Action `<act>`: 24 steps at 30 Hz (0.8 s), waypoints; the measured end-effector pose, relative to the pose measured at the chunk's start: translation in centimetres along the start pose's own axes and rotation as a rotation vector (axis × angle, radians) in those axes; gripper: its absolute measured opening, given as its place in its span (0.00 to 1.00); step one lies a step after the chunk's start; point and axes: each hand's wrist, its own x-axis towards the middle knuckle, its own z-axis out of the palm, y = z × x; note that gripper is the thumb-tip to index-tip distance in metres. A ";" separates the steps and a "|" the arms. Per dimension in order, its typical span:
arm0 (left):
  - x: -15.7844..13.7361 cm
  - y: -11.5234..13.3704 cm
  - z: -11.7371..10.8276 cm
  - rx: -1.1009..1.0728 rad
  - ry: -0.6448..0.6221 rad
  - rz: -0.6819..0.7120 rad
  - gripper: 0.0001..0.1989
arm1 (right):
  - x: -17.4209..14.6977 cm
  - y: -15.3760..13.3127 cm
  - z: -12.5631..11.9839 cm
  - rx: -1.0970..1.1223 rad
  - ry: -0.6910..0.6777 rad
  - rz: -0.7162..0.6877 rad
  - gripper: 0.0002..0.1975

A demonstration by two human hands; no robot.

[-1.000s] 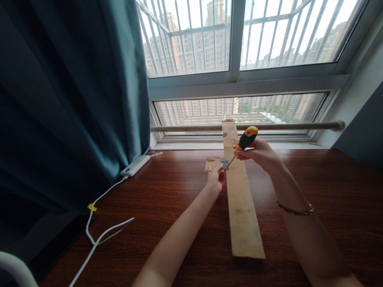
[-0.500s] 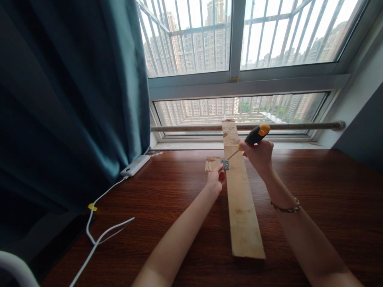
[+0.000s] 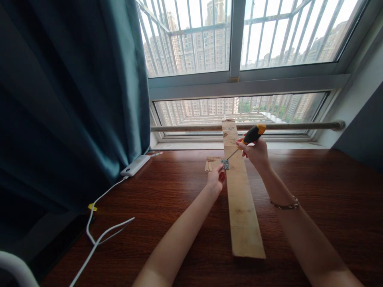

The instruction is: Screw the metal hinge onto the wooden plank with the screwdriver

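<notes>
Fingers of the right hand closed round screwdriver, tip at hinge; left hand pinches hinge against plank; screw-driving underway, needing steady downward turning.

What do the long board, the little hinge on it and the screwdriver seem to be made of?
The long board looks like raw, unfinished wood: pale, matte, with visible grain. The hinge seems to be bare metal, grey and slightly shiny. The screwdriver, held in the right hand, has a thin metal shaft and a black-and-yellow handle, probably plastic or rubber.
</notes>
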 end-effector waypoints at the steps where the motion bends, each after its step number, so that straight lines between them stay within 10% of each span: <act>1: 0.1 0.0 0.0 0.004 -0.003 -0.002 0.05 | 0.1 -0.1 -0.2 0.088 -0.060 0.038 0.19; 7: 0.4 -0.1 -0.1 0.007 0.000 -0.003 0.06 | 0.0 -0.7 -1.2 0.319 -0.283 0.166 0.22; 15: 0.2 0.1 0.0 0.008 0.019 -0.008 0.05 | -0.2 0.5 -0.1 -0.151 0.179 -0.122 0.21; 19: 0.1 0.2 0.0 0.016 0.004 -0.016 0.05 | 0.7 0.3 -4.0 -0.120 0.366 -0.145 0.21; 24: 0.3 0.3 -0.1 0.028 -0.008 -0.005 0.05 | 1.5 4.1 -12.4 -0.452 0.240 0.017 0.18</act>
